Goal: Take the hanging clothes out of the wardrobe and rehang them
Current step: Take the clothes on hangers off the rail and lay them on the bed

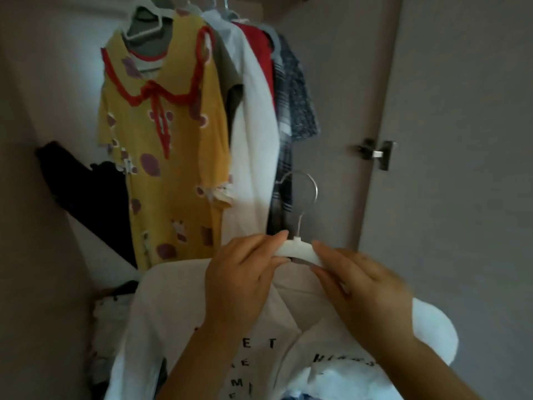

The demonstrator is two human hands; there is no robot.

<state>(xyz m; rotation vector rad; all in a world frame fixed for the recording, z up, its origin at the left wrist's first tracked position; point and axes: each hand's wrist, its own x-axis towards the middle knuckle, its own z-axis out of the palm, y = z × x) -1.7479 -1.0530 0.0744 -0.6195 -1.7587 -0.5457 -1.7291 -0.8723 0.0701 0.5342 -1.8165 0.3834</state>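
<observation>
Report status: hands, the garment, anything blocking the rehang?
Both hands, left and right, grip the white hanger. White lettered shirt on it, off the rail. Yellow dress hangs ahead; nothing blocking.

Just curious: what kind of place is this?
Probably a home bedroom wardrobe: a yellow spotted dress with red trim hangs among other clothes, and a metal door hinge sits on the grey wardrobe panel.

A home bedroom wardrobe: clothes (184, 116) hang above the held hanger (297, 249), a hinged door (461, 140) to its right.
</observation>
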